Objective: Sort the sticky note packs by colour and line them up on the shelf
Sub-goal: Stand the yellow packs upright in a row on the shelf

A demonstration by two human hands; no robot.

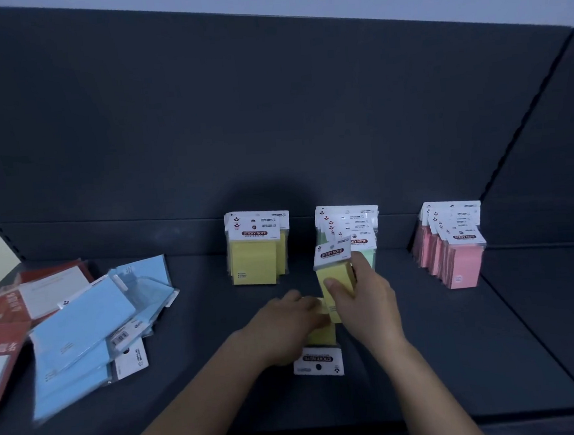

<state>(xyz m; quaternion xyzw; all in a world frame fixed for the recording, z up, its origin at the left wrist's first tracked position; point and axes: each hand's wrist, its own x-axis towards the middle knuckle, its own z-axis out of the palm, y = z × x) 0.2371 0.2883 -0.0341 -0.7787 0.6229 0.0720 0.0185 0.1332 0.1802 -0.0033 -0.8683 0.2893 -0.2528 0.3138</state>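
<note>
Right hand (362,297) pinches an upright yellow cellophane-wrapped sticky note pack (336,271), left hand (287,323) covers a flat yellow pack (319,360), grip unclear; move the upright pack forward-left, header upward, squarely against the yellow row (252,257).

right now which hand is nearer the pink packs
Right. The right hand, gripping an upright yellow pack, is left of the pink packs; the left hand is farther left, resting on a flat yellow pack.
</note>
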